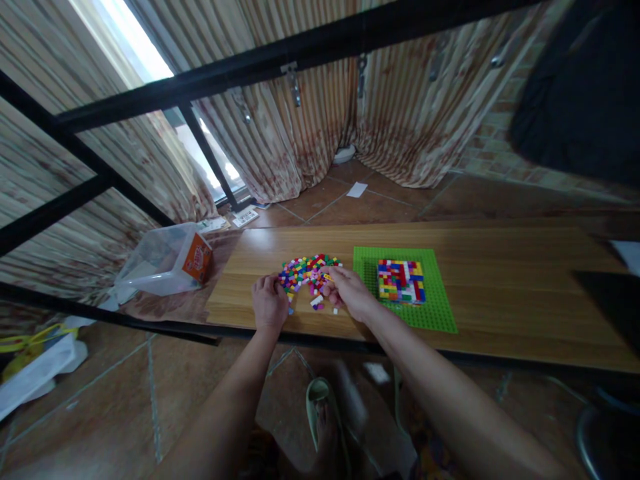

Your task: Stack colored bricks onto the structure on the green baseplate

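1. One clear plastic tub (160,263) lies tipped on its side off the table's (500,293) left end, at 9 o'clock from the brick pile; an orange-labelled box (199,261) shows against its near end, and whether that box sits inside or just beside the tub cannot be told
2. The loose brick pile (307,273) lies on the table between the two hands, at 9 o'clock from the one green baseplate (430,307); the bricks are too small and too many to count
3. One square block of joined bricks (401,281) stands on the baseplate, near its middle
4. The left hand (270,301) rests at the pile's 8 o'clock edge, fingers curled downward onto the bricks; whether they grip one is hidden by the hand itself
5. The right hand (350,291) sits at the pile's 4 o'clock edge, fingers pinched together among the bricks; what they hold, if anything, cannot be made out
6. A few stray bricks (318,302) lie apart at 6 o'clock from the pile
7. Below the table edge, one foot in a pale green sandal (320,407) is blurred; a dark cloth (580,93) at the top right is cut off by the frame
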Motion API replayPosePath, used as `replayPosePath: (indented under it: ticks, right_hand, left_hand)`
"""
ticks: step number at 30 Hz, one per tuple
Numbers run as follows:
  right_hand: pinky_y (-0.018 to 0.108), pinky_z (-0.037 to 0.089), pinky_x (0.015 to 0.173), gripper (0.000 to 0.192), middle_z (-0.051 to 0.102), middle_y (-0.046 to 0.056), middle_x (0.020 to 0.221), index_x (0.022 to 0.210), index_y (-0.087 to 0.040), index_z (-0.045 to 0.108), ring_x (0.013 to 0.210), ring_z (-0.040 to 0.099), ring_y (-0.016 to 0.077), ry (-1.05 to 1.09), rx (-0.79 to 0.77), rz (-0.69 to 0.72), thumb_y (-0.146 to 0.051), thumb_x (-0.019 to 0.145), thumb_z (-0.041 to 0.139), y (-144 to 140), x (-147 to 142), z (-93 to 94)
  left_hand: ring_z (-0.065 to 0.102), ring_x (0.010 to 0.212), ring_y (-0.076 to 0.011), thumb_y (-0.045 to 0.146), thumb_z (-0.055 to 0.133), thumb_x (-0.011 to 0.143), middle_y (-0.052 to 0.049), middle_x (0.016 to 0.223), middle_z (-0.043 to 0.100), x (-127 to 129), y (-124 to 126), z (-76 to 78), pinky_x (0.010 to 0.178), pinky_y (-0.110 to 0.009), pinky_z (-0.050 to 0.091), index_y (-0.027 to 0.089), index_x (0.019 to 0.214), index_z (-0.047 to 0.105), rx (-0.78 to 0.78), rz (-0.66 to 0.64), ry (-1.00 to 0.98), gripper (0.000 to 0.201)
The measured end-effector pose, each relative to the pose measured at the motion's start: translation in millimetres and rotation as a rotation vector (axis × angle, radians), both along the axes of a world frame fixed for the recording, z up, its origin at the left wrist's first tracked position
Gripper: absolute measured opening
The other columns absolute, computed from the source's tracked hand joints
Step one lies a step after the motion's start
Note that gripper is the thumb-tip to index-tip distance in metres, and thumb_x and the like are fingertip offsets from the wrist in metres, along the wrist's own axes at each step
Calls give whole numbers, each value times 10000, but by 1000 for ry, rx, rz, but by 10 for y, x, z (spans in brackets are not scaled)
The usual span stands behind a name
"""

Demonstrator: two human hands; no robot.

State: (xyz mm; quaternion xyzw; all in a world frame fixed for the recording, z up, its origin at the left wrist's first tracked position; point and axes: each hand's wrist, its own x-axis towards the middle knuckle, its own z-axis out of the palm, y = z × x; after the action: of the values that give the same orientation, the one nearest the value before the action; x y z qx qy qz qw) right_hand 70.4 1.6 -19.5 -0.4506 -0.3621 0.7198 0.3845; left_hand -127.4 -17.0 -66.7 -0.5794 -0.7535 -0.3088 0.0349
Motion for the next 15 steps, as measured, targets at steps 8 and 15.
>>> replayPosePath:
  ticks: [8,15]
  right_hand:
    - [147,254,320,298,544,-54,467,855,-161,574,316,378,50,123,-142,6,-369,981,401,-14,62,102]
    - [152,322,356,79,584,-59,514,849,-179,622,365,438,57,111,-42,21,-242,815,589,-116,149,125]
  left_hand:
    - [575,1011,-268,187,435,858,-112,992,670,0,-2,10,955,-420,456,192,950,677,4,8,0,258]
    - [575,995,-275,244,412,887,-115,992,679,-19,12,-1,939,-431,448,192,939,678,16,3,14,276]
